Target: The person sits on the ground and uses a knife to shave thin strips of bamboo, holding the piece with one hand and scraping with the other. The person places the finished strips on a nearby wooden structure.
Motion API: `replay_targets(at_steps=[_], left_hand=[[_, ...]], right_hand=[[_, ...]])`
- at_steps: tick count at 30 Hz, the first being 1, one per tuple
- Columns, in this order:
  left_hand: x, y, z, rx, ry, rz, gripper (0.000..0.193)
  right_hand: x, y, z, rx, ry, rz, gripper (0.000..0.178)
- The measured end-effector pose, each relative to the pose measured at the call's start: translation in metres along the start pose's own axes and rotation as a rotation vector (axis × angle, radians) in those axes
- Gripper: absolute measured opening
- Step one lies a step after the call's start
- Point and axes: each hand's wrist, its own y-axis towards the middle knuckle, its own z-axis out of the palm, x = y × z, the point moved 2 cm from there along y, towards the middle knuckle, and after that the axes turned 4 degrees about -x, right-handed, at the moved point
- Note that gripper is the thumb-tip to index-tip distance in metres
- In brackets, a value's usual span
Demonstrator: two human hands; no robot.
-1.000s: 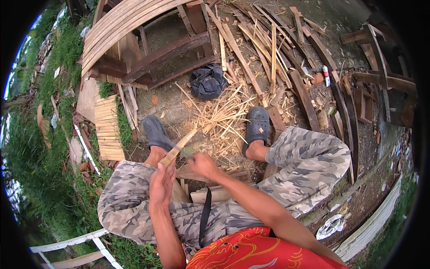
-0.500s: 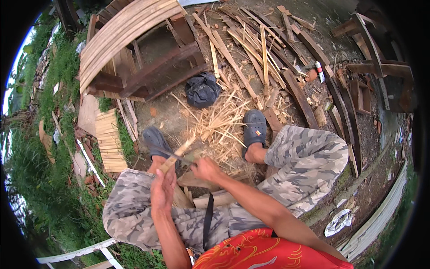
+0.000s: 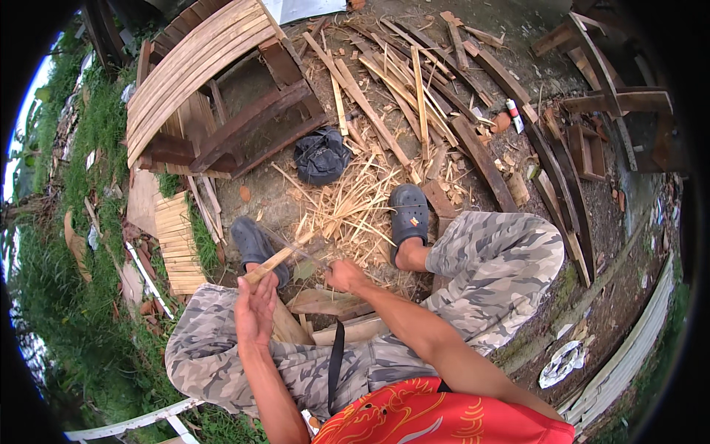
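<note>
On the left, the left hand (image 3: pixel 255 311) is wrapped around the lower end of a pale wooden stick (image 3: pixel 277 260) that slants up and away over the knees, above the heap of shavings (image 3: pixel 347 211) between the two dark clogs (image 3: pixel 409 214). To its right, the right hand (image 3: pixel 344 275) is clenched on a thin blade (image 3: pixel 292 248) laid against the stick. The stick looks light, stiff and splintery, best gripped low, clear of the cut.

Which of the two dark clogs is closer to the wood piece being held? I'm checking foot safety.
The left-foot clog: the wood piece held by the left hand lies right over it, while the other clog sits apart by the shavings.
</note>
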Motion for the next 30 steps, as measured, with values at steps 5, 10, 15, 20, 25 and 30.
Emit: replay_targets(at_steps=[5, 10, 15, 20, 25, 30], left_hand=[[-0.002, 0.002, 0.001, 0.033, 0.033, -0.004, 0.084], [-0.007, 0.004, 0.003, 0.085, -0.009, 0.015, 0.083], [-0.005, 0.004, 0.000, 0.006, -0.031, -0.030, 0.083], [-0.006, 0.001, 0.000, -0.005, 0.006, -0.032, 0.082], [-0.009, -0.005, 0.007, -0.065, 0.003, -0.024, 0.078], [-0.012, -0.005, 0.013, -0.190, -0.009, 0.086, 0.072]], right_hand=[[-0.011, 0.005, 0.004, -0.011, 0.047, 0.205, 0.040], [-0.024, 0.006, 0.012, -0.001, 0.035, 0.199, 0.040], [-0.042, 0.009, 0.018, 0.010, 0.057, 0.269, 0.036], [-0.044, 0.004, 0.014, -0.007, 0.075, 0.355, 0.040], [-0.037, 0.003, 0.009, 0.028, 0.057, 0.308, 0.038], [-0.033, 0.006, 0.005, 0.068, 0.101, 0.311, 0.038]])
